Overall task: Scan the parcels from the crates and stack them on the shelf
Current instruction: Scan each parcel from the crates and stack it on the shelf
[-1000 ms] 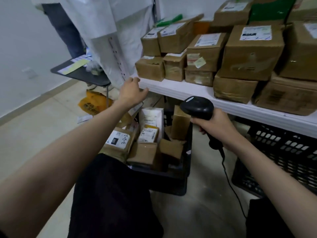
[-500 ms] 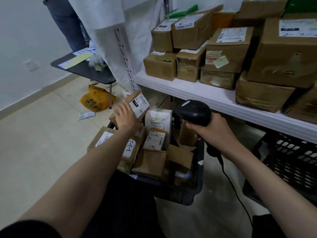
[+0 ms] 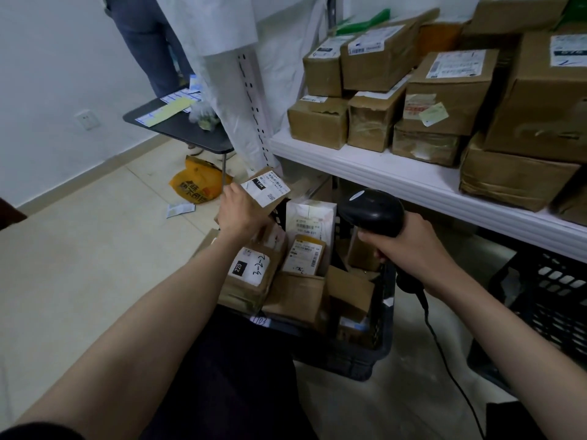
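The small brown parcel (image 3: 263, 193) I'm watching is a flat cardboard packet held tilted above the far left corner of the black crate (image 3: 355, 354), its white shipping label (image 3: 266, 188) turned up toward the camera, with a black printed patch and lines of small text I can't read. The left hand (image 3: 241, 214) grips it from below and behind, fingers curled round its lower edge. Just to the right, the right hand (image 3: 409, 246) is wrapped round the handle of a black barcode scanner (image 3: 373, 212), whose rounded head points toward the held parcel; its cord (image 3: 444, 360) trails down across the floor. Below both hands the crate is packed with more brown parcels, one with a label marked "220" (image 3: 251, 268), plus a white upright packet (image 3: 309, 217) toward the back. To the right a white shelf (image 3: 397, 176) carries stacked cardboard boxes (image 3: 444, 90) with labels, and a second black crate (image 3: 546, 300) sits under it. Farther left on the pale floor lie an orange bag (image 3: 195, 185) and a slip of paper, beside a small dark table (image 3: 178, 128) with papers on it, behind which another person's legs (image 3: 146, 42) stand.
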